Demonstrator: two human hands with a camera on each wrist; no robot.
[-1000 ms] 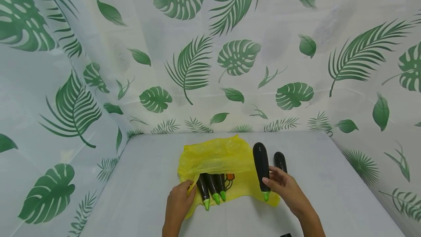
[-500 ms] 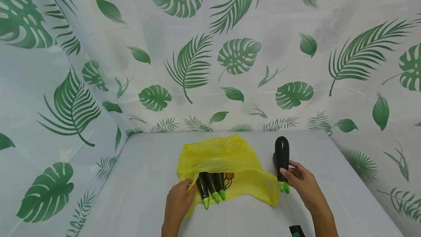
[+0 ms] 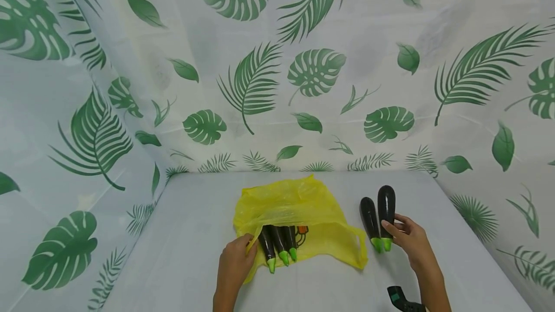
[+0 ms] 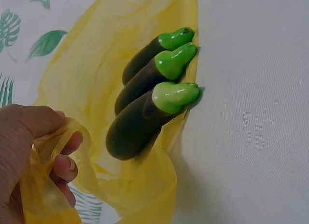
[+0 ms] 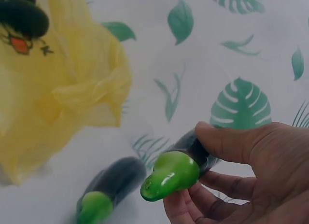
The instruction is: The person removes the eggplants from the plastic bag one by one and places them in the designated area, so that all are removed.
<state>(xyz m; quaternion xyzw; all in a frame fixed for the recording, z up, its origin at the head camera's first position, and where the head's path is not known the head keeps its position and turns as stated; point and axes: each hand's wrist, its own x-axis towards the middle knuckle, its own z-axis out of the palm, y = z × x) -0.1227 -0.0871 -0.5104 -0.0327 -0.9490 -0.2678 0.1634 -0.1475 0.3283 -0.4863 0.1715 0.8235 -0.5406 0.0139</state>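
A yellow plastic bag [image 3: 295, 201] lies on the table, its mouth towards me. My left hand [image 3: 235, 261] pinches the bag's left edge and holds it raised; the left wrist view shows the film [image 4: 72, 132] between thumb and fingers. Three dark eggplants [image 4: 140, 122] with green stem ends lie side by side in the bag's mouth. To the right of the bag my right hand [image 3: 409, 240] grips another eggplant [image 3: 386, 206] near its green end. Just left of that one, a further eggplant [image 3: 369, 218] lies on the table. Whether the gripped eggplant touches the table I cannot tell.
A black device [image 3: 401, 297] shows beside the right forearm at the lower edge. The white table [image 3: 186, 235] meets leaf-printed white sheeting [image 3: 260, 148] at the back and sides. An orange and black print [image 3: 302, 235] marks the bag.
My right hand has carried its eggplant from over the bag's right side rightwards, past the lying eggplant, and down beside it. My left hand has kept its hold on the bag.
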